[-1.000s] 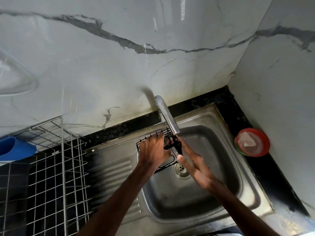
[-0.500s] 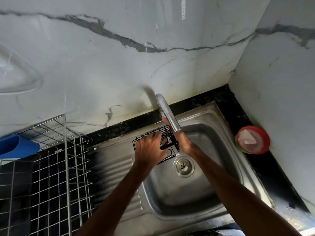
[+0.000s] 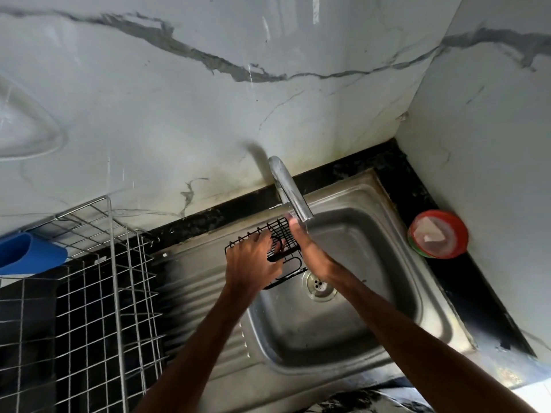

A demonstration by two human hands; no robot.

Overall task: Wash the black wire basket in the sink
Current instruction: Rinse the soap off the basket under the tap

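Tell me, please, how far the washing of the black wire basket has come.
Done: the black wire basket is over the sink, below the faucet. In hand: the left hand grips it, the right hand holds its far end. Left: probably rinsing; running water cannot be made out.

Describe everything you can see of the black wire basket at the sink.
The small black wire basket is a rectangular grid of thin dark-coated wires with looped wires on its near side. It is held tilted over the steel sink, its far end under the chrome tap spout. The left hand grips its left part; the right hand touches its right end.
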